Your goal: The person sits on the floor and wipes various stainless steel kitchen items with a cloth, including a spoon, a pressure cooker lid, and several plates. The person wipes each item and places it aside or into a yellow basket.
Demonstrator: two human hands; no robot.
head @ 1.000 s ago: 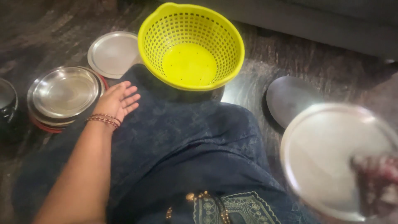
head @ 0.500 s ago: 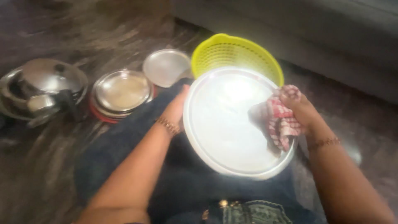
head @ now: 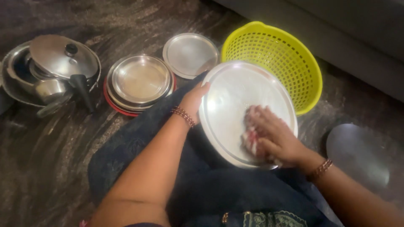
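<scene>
A large round steel plate (head: 235,96) rests tilted over my lap. My left hand (head: 194,101) grips its left rim, fingers curled around the edge. My right hand (head: 273,136) presses a red and white cloth (head: 250,141) flat against the plate's lower right face. Both wrists wear beaded bangles. The cloth is mostly covered by my fingers.
A yellow perforated basket (head: 290,59) stands behind the plate. A stack of steel plates (head: 139,82) and a single small steel plate (head: 189,54) lie on the dark floor to the left. Far left are steel pots with a lid (head: 63,56). A dark round plate (head: 357,155) lies right.
The steel plate has come from the right onto my lap, my left hand has taken its rim, and my right hand with the cloth has moved down across its face.
</scene>
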